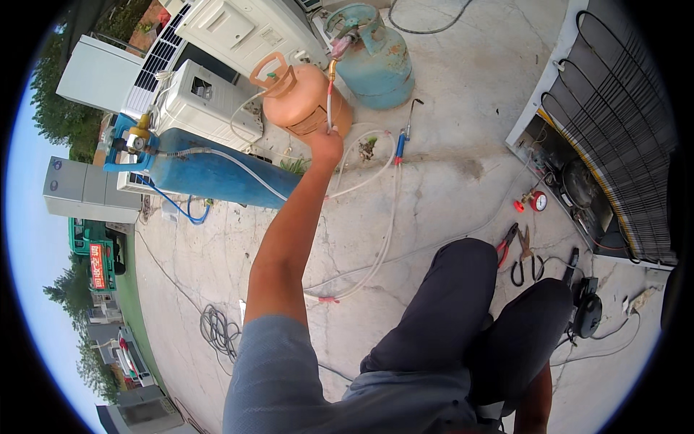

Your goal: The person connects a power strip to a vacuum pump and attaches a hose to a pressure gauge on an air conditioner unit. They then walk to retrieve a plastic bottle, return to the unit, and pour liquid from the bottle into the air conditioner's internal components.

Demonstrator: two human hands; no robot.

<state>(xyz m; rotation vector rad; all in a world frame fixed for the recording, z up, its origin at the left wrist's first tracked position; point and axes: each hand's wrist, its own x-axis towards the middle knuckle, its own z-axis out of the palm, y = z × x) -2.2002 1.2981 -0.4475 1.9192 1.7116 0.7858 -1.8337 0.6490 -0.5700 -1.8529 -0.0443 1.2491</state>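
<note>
My left arm stretches forward across the concrete, and my left hand (327, 145) closes around a clear hose (330, 108) with a red section. That hose hangs from a brass fitting at the valve of a rusty light-blue gas cylinder (376, 69). Just behind my left hand stands an orange gas cylinder (293, 101) with a collar handle. Right of the hand lies a gas torch (402, 141) with a blue and red handle and a bent metal tip. Only part of my right forearm (533, 401) shows beside my knee; the right hand is out of sight.
A long blue cylinder (217, 168) with a gauge lies at left, near white air-conditioner units (210, 108). A fridge with rear coils (614, 108) stands at right. Near my knees are a gauge (538, 201), red-handled pliers (506, 244) and snips (525, 257). Hoses (387, 239) and cables cross the ground.
</note>
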